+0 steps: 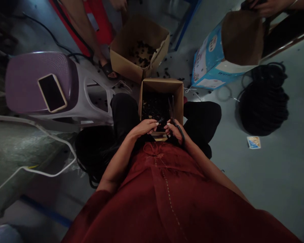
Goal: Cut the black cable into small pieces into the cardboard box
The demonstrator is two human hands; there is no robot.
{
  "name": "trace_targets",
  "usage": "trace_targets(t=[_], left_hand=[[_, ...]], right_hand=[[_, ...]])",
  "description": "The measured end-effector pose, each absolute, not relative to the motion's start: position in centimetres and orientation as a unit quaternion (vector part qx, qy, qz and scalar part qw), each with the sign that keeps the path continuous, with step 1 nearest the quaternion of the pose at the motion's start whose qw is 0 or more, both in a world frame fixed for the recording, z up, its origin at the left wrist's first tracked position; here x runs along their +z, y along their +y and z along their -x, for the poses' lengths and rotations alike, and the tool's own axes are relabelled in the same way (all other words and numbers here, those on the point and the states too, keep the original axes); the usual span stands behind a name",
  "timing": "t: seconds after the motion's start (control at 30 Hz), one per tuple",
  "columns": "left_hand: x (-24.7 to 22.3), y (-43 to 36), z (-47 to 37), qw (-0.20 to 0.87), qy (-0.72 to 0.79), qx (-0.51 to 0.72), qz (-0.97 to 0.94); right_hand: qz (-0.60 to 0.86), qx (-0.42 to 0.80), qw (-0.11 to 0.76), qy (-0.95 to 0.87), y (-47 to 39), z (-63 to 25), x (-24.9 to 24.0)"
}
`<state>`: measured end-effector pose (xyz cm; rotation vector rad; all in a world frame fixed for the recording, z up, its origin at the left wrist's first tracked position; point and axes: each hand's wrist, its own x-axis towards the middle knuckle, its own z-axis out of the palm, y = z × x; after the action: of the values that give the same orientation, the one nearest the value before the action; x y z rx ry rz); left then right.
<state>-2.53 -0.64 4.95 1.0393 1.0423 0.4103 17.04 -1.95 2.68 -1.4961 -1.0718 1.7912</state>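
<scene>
My left hand (147, 127) pinches a small black piece (160, 120) between thumb and fingertips. Close beside it, my right hand (174, 131) is closed around a pair of scissors (171, 109), whose blades point away from me with a narrow gap between them. The black handle loop lies against the outer side of that hand. Both hands are over the near edge of an open cardboard box (178, 88) between my knees. Many small black pieces (154, 103) lie inside it. The exact shape of the pinched piece is too dark to make out.
Ahead stands a second cardboard box (124, 62) with black pieces; more lie scattered on the floor. At right are a blue carton (209, 55) and a black coiled bundle (264, 104). A phone (52, 92) rests on a purple stool (22, 81) at left. Two other people's limbs show ahead.
</scene>
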Motion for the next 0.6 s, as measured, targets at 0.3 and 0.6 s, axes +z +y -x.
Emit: trace_targets(t=[0.3, 0.6], left_hand=[[5.3, -1.5, 1.0, 0.688, 0.458, 0.123, -0.549], [5.7, -1.8, 2.4, 0.671, 0.474, 0.135, -0.554]], right_hand=[[0.55, 0.68, 0.3, -0.382, -1.4, -16.3, 2.7], [0.562, 0.63, 0.387, -0.37, 1.4, -18.4, 2.9]])
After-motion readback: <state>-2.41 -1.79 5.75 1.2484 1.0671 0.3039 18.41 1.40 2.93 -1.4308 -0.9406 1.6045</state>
